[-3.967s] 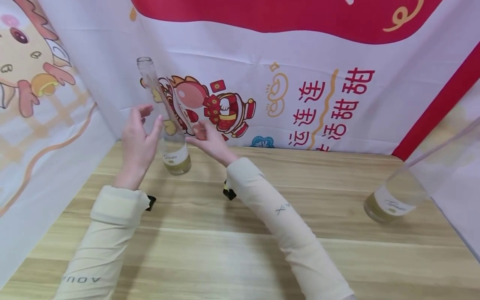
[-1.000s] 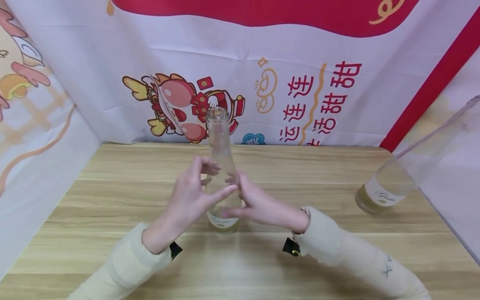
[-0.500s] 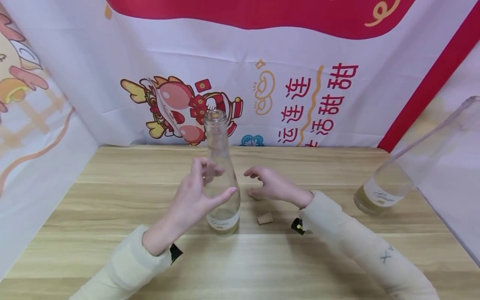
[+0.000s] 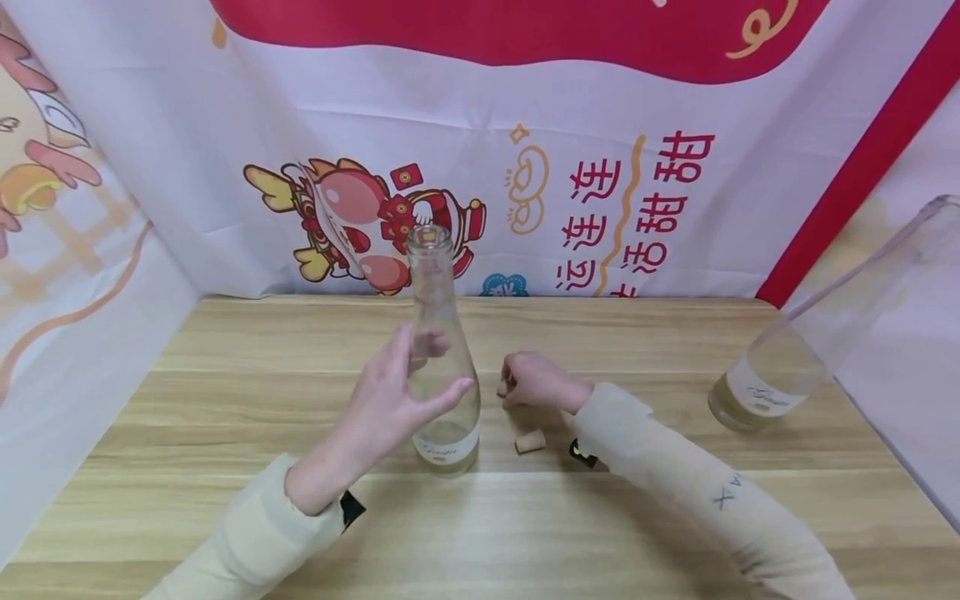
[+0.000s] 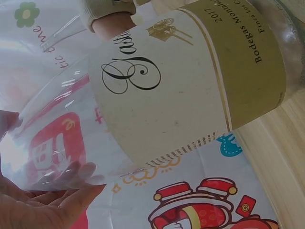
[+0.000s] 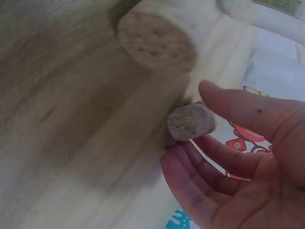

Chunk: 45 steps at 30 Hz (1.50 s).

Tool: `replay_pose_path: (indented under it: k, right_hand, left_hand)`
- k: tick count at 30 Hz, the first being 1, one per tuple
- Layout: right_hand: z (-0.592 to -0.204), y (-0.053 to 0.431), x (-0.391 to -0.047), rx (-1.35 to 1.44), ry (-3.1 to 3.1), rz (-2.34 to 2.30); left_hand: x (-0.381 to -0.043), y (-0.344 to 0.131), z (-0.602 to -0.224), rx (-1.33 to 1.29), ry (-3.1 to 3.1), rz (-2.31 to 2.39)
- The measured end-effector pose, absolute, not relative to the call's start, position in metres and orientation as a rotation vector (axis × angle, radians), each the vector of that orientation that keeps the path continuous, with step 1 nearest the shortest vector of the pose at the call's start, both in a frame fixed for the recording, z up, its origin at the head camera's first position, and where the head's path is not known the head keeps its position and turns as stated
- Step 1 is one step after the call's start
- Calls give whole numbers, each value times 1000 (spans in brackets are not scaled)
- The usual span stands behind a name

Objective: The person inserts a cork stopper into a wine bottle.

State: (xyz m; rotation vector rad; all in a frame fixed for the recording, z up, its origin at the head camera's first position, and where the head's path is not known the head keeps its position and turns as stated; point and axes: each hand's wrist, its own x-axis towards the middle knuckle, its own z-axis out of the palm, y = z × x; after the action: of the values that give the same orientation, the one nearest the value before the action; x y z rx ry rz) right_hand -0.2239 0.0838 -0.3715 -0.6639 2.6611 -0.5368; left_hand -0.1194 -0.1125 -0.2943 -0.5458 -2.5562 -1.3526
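Corks are what the work turns on now: half a second ago the right hand (image 4: 534,381) hung open over the table (image 4: 225,392) beside the bottle (image 4: 442,367), and a second ago both hands were wrapped around the glass. Now the right hand has dropped to the wood and its fingers have curled in on a small cork (image 6: 190,121), pinched between thumb and fingertips just off the surface, as the right wrist view shows plainly. A second cork (image 4: 530,441) lies loose on the table just in front of that hand, near the bottle's base. The left hand (image 4: 390,400) has stayed where it was, thumb and fingers laid loosely around the bottle's shoulder and steadying it; the fingers look fairly straight against the glass, not clamped tight. The bottle stands upright near the middle of the table, its mouth open and its label (image 5: 186,81) facing the person, with a little pale liquid at the bottom. The shift reads as a move from placing the bottle to picking up a stopper for it. Another bottle (image 4: 780,375) leans at the far right edge against the printed cloth (image 4: 600,167), well apart from both hands.
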Motion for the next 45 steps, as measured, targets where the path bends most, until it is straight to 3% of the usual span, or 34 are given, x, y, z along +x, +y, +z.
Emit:
replay_pose_path:
  k: [10,17,29,45]
  right_hand:
    - [-358,92,-227,-673,2671,-699]
    - [-306,94,-225,-812,2798,-849]
    - [-231,95,-213,-819,2956,-1042]
    - [-179,73,-167,-1278,3035,-1505]
  left_hand:
    - [-119,-111,-297,-536,-2567,-1334]
    - [-120,-111,-296,-536,-2571,-1308]
    - [-120,-110,-295,-542,-2584,-1308]
    - [-120,-111,-295,-557,-2584,-1285]
